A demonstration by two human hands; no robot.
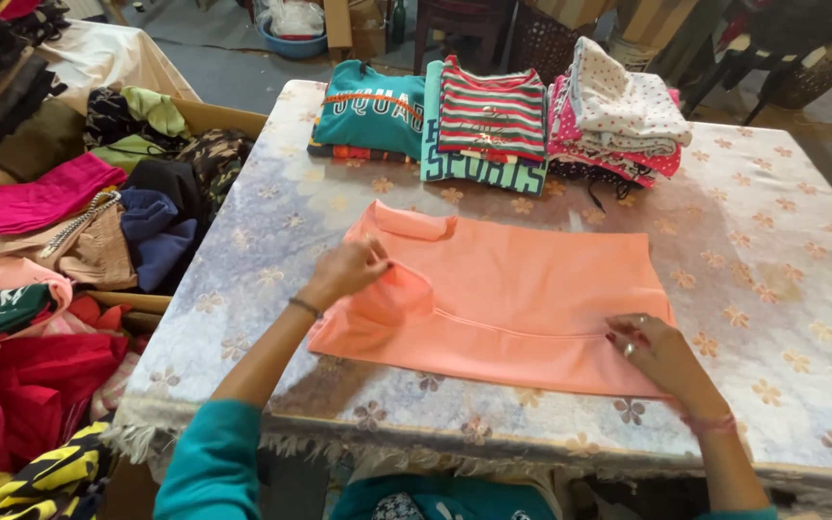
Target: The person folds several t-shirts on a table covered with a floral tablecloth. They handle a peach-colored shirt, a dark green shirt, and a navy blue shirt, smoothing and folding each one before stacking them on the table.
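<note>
Left hand (347, 270) pinches the peach garment's (522, 289) sleeve; right hand (657, 351) presses flat, fingers spread (best kept taut between grips).

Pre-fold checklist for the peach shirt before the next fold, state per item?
1. Left hand pinches the folded-in sleeve of the peach shirt: ok.
2. Right hand presses the shirt's near right corner flat: ok.
3. Shirt lies wholly on the table: ok.
4. Gap between the shirt and the folded stacks behind: ok.
5. Fabric smooth: not ok, a crease runs along the near edge.
6. Underside flat: cannot tell.
</note>
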